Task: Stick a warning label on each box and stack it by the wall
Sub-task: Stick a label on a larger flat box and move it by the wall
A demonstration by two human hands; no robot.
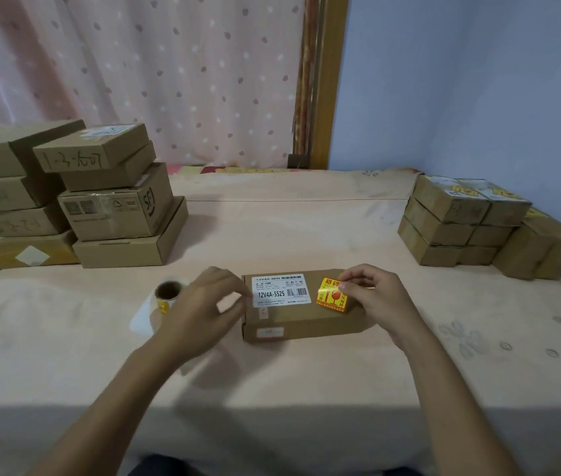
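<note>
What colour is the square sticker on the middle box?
The square warning sticker is yellow with red print, seen best in the head view.

label roll [167,294] left of box [301,305]

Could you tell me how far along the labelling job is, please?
Done: a stack of labelled boxes stands by the blue wall. In hand: the right hand pinches a yellow warning label against the centre box. Left: stacking that box, then the pile of cardboard boxes on the left, apparently without warning labels.
</note>
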